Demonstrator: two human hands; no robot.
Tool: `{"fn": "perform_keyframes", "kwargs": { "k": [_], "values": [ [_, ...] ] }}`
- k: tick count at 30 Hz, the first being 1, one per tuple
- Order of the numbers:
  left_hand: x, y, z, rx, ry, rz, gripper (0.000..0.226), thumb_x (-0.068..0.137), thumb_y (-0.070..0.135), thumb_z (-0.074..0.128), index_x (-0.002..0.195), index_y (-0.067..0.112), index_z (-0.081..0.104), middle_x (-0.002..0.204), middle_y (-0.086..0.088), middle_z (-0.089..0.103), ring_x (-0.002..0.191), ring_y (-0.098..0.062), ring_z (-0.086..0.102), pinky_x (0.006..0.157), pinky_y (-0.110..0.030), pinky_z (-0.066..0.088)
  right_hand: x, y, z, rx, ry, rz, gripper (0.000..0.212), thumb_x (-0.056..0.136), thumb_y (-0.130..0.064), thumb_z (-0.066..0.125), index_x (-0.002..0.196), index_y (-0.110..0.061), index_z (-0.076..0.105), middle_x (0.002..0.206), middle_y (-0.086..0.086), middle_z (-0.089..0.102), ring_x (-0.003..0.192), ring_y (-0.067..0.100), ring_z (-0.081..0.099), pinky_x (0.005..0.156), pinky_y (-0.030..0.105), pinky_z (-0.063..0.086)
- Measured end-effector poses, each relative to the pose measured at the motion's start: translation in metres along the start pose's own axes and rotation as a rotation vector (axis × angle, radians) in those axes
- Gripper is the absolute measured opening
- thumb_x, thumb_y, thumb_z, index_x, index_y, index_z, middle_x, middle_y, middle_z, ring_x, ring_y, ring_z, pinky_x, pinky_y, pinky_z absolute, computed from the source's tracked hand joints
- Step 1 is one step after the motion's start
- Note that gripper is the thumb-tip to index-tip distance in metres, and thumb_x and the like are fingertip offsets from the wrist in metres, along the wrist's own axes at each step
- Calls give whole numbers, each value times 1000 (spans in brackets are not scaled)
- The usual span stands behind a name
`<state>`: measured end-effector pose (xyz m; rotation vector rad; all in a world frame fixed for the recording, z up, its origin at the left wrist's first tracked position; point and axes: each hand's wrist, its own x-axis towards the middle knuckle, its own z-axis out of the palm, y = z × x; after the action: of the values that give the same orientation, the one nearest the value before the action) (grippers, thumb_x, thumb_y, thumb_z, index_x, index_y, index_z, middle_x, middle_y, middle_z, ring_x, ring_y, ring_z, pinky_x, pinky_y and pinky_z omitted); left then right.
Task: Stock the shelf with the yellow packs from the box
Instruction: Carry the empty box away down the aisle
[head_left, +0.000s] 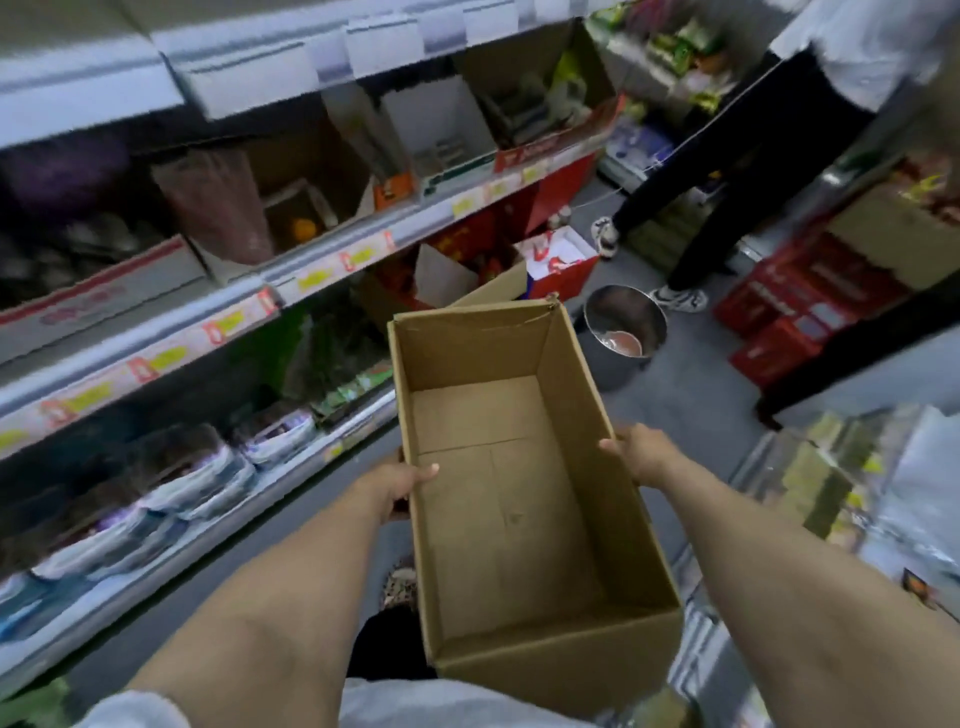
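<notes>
A brown cardboard box (498, 519) hangs in the air in front of me, open at the top, and its inside shows only bare cardboard. My left hand (397, 486) grips its left wall, thumb over the rim. My right hand (641, 452) grips the right wall the same way. The shelf unit (322, 278) runs along my left with several tiers of goods and price tags. No yellow packs show in the box.
A person in dark trousers and white shoes (680, 299) stands in the aisle ahead. A metal bucket (623, 322) sits on the floor just past the box. Open cartons (457, 280) and red crates (795, 317) line both sides. More shelving stands at my right.
</notes>
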<state>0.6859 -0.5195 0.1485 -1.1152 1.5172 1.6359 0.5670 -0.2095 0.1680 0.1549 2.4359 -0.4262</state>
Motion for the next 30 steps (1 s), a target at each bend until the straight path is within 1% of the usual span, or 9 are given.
{"fn": "perform_keyframes", "kwargs": {
  "k": [2,6,10,13,17,18,20,26,30],
  "values": [
    [22,34,6,81,-31,-15,39,90,26,68,122,6,59,88,-8,65,75,-19,61,70,-33,50,15,3,-16,13,26,49,40,101,-38,52,129,-11,60,121,13,65,109,31,62,97,46,51],
    [53,99,23,214,-54,64,40,87,18,72,123,12,57,117,-14,66,96,-27,64,80,-38,52,36,11,-38,53,79,98,37,102,-39,49,123,-11,63,110,12,68,102,31,64,93,46,52],
    [76,160,55,283,-103,87,46,88,14,70,130,11,53,112,-13,65,92,-26,63,78,-40,51,61,30,-60,97,114,156,37,102,-40,49,122,-12,63,106,12,69,97,32,65,88,43,53],
    [97,199,87,342,-125,106,46,90,13,68,132,9,51,116,-15,64,91,-25,61,77,-39,50,88,47,-83,122,115,193,38,102,-40,48,124,-12,62,106,13,69,98,33,65,88,43,52],
    [124,247,135,390,-123,109,40,93,13,64,131,7,51,95,-8,63,78,-21,60,73,-37,50,136,76,-114,179,110,205,40,102,-41,48,125,-12,63,102,11,70,95,32,65,88,45,53],
    [132,259,146,395,-119,109,40,93,13,64,130,8,51,94,-8,62,80,-22,60,75,-38,50,149,83,-122,202,112,205,40,102,-41,48,126,-13,63,103,11,70,95,31,66,89,46,54],
    [147,287,169,403,-116,114,43,92,13,65,132,11,49,102,-10,62,89,-25,60,79,-40,50,180,95,-141,250,109,192,39,102,-40,49,129,-14,62,107,9,70,97,29,66,89,47,54],
    [207,368,239,458,-97,129,54,91,15,67,139,14,44,126,-15,59,99,-27,58,81,-40,49,261,130,-197,303,126,186,39,102,-39,48,126,-12,62,109,12,70,100,32,65,90,47,53],
    [242,412,274,475,-112,126,59,88,14,70,140,18,44,126,-13,61,112,-31,60,93,-47,51,306,151,-222,361,136,232,42,101,-43,48,127,-12,62,109,12,69,99,32,65,89,49,55]
  ]
}}
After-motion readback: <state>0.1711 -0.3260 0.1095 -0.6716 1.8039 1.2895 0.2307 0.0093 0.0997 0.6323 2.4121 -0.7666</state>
